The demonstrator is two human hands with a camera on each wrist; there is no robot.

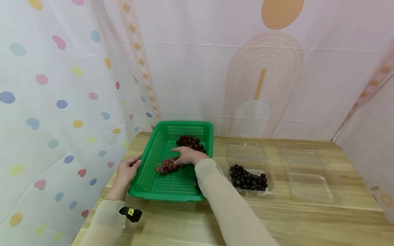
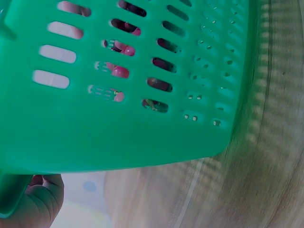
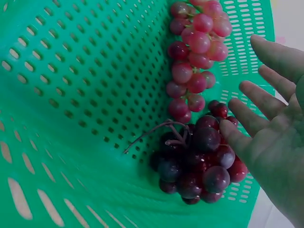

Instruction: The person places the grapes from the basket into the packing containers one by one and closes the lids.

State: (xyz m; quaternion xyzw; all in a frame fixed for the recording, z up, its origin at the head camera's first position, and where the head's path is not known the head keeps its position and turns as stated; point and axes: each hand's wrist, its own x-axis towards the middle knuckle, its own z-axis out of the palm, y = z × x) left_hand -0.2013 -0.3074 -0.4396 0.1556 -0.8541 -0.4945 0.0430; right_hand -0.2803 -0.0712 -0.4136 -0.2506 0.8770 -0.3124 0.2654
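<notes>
A green plastic basket (image 1: 170,197) with slotted sides stands on the table. My left hand (image 1: 127,173) grips its left rim; in the left wrist view, part of that hand (image 2: 40,202) shows curled at the rim. Inside the basket lies a bunch of pinkish-red grapes (image 1: 167,166), with a dark red bunch (image 1: 187,141) behind it. More dark grapes (image 1: 197,186) are partly hidden by my right sleeve. My right hand (image 1: 189,155) reaches over the basket. Its fingers are spread in the right wrist view, beside a dark bunch (image 3: 190,173); whether they touch it I cannot tell.
Right of the basket, an opened clear plastic container (image 1: 269,189) holds black grapes (image 1: 246,179). Farther right lies another opened clear container (image 1: 311,200). Patterned cloth (image 1: 191,85) hangs behind and beside the wooden table (image 1: 295,222).
</notes>
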